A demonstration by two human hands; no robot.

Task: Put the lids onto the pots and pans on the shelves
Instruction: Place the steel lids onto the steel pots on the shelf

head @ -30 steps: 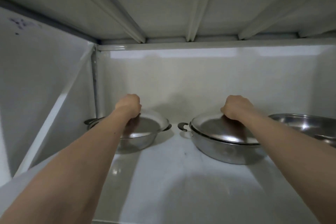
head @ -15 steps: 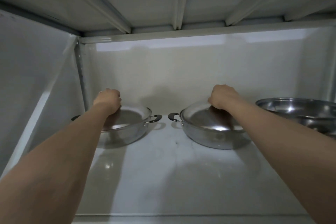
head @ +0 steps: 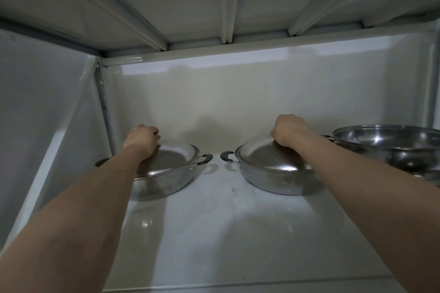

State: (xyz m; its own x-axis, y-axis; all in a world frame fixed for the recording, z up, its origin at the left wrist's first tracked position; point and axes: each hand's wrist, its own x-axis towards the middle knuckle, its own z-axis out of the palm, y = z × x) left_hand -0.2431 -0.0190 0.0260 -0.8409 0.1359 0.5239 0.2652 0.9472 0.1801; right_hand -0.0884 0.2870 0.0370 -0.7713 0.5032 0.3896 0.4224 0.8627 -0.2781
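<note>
On a white shelf (head: 238, 233) stand two steel pans side by side, apart. The left hand (head: 142, 141) is closed on top of the glass lid (head: 171, 158) over the left pan (head: 164, 181); the right hand (head: 289, 129) grips the top of the lid (head: 266, 158) on the middle pan (head: 281, 182). An uncovered steel pan (head: 390, 143) sits at far right

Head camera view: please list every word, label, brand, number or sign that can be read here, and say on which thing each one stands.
None: no readable text shows in this view.
Left pan and its lid: no marking visible.
Middle pan and its lid: no marking visible.
Uncovered pan on the right: only reflections.
Shelf and back wall: plain, no label.
</note>
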